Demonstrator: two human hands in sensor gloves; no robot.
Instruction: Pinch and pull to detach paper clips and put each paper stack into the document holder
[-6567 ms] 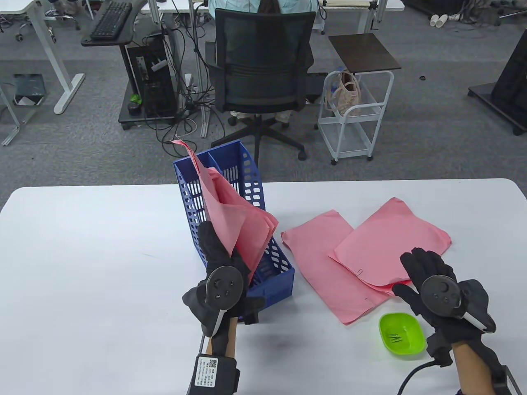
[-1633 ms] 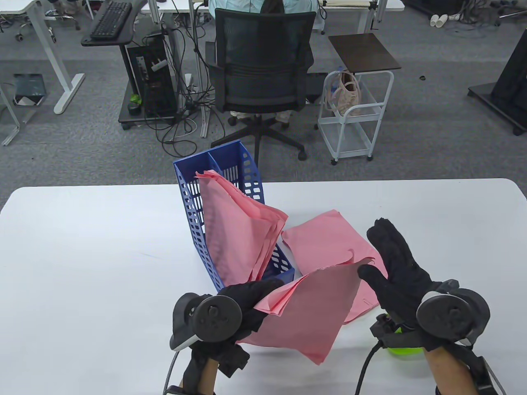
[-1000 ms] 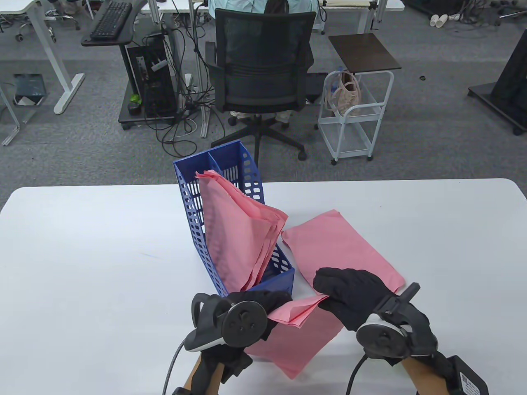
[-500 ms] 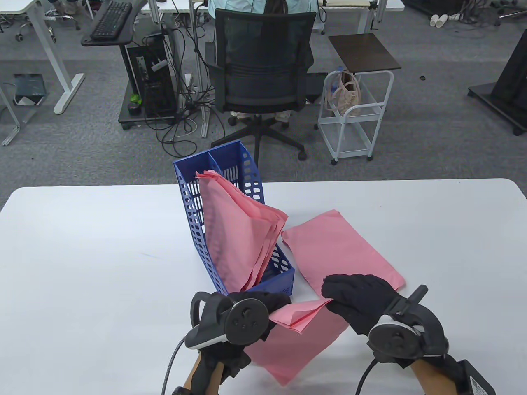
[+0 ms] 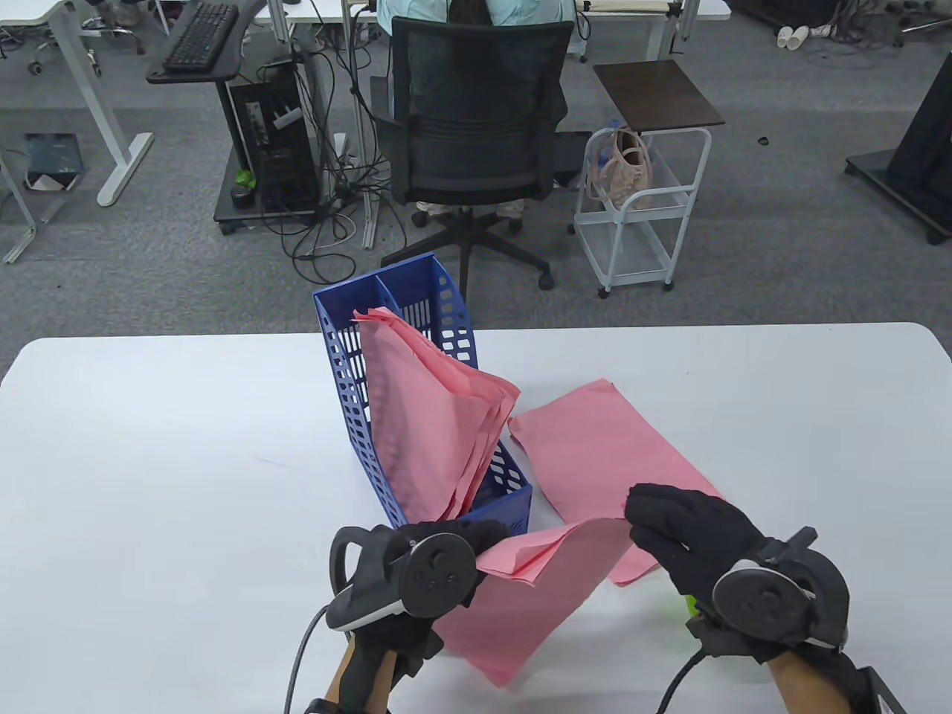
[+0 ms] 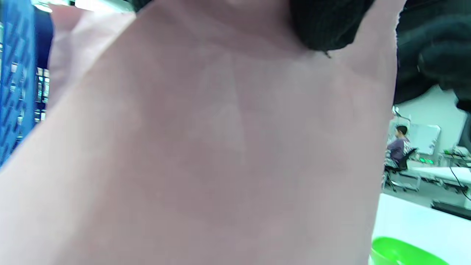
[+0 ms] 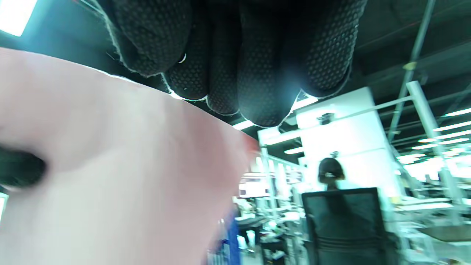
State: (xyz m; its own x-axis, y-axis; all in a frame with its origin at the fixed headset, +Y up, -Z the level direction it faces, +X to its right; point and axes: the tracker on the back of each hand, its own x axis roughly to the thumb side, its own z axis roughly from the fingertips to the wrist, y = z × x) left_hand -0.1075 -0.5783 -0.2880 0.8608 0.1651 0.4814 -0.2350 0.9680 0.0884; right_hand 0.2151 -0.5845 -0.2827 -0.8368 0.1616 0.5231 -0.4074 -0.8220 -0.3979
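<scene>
With the left hand [image 5: 446, 547] pinching the lifted pink paper stack [image 5: 535, 595] low in the frame, the right hand [image 5: 695, 520], fingers bunched at its corner, should draw the unseen clip straight off.

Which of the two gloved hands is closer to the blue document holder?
Left. The left hand sits right at the blue document holder's near end; the right hand is off to its right.

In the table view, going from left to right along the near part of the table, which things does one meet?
left hand → held pink paper stack → right hand
</scene>
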